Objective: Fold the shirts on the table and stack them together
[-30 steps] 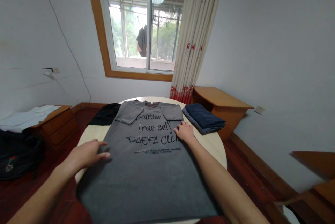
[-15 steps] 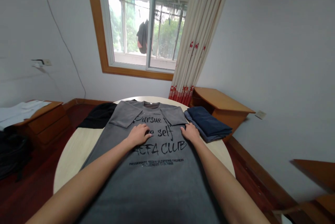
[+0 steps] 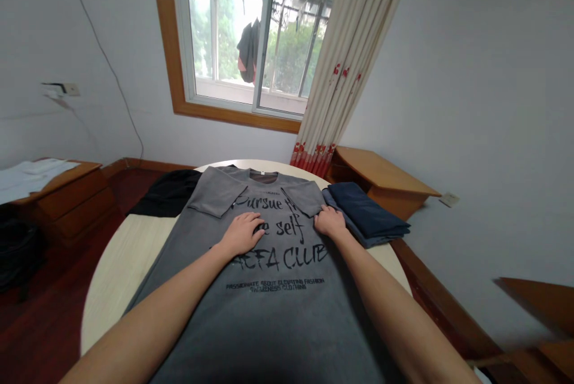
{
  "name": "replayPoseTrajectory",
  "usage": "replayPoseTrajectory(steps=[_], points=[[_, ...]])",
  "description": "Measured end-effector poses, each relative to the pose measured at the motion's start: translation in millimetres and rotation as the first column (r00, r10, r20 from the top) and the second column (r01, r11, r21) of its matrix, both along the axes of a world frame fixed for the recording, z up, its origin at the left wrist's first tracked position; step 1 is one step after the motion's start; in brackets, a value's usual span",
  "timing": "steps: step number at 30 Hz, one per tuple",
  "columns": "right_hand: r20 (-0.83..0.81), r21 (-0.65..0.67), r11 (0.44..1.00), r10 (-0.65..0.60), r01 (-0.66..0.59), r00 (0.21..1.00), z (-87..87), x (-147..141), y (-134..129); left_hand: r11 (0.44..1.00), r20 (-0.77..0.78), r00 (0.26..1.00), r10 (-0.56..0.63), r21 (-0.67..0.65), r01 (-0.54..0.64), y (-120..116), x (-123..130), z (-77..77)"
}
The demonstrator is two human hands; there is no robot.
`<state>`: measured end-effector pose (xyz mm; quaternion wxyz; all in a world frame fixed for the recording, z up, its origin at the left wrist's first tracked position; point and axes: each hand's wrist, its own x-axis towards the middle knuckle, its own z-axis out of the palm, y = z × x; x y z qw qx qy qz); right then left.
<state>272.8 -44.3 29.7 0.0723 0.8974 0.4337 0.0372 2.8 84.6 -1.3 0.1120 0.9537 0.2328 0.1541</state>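
Note:
A grey T-shirt (image 3: 269, 312) with black lettering lies spread front side up, its collar at the far edge and both sleeves folded inward over the chest. My left hand (image 3: 243, 233) rests flat on the printed chest, fingers apart, holding nothing. At the shirt's right edge, just below the right sleeve, my right hand (image 3: 330, 221) has its fingers curled together on the cloth, closed on the shirt's edge.
The shirt covers much of a round pale table (image 3: 121, 252). Folded dark blue clothes (image 3: 365, 210) lie at its right, black cloth (image 3: 165, 194) at its left. Beyond stand a wooden desk (image 3: 385, 174), a curtain (image 3: 345, 73) and a drawer cabinet (image 3: 72, 192) with papers.
The fingers of my right hand have curled in on the shirt's edge. My left hand stays on the chest print. The view has shifted slightly.

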Motion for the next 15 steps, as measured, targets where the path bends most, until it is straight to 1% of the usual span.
replayPoseTrajectory(steps=[3,6,8,10,13,15], points=[[-0.007,-0.108,0.993,-0.057,0.056,0.998,7.2,5,6,1.0,0.005,1.0,-0.009,0.003,0.009,0,0,-2.1],[0.011,-0.129,0.989,-0.066,0.067,0.998,20.1,6,19,1.0,0.02,1.0,-0.007,0.003,0.007,0,0,-3.4],[-0.011,-0.086,0.995,-0.05,0.049,0.999,27.7,4,31,1.0,0.029,1.0,-0.002,-0.002,0.002,0,0,-2.9],[-0.05,-0.013,1.0,-0.022,0.022,0.999,31.2,2,45,1.0,0.032,0.999,0.004,-0.015,-0.004,-1,0,-1.4],[-0.062,0.087,0.996,0.039,-0.033,0.997,26.3,0,62,0.999,0.036,0.999,0.007,-0.034,-0.006,-1,1,1.2],[-0.059,0.109,0.991,0.079,-0.073,0.995,18.7,-2,72,0.999,0.042,0.999,0.007,-0.042,-0.005,-1,1,2.2]])
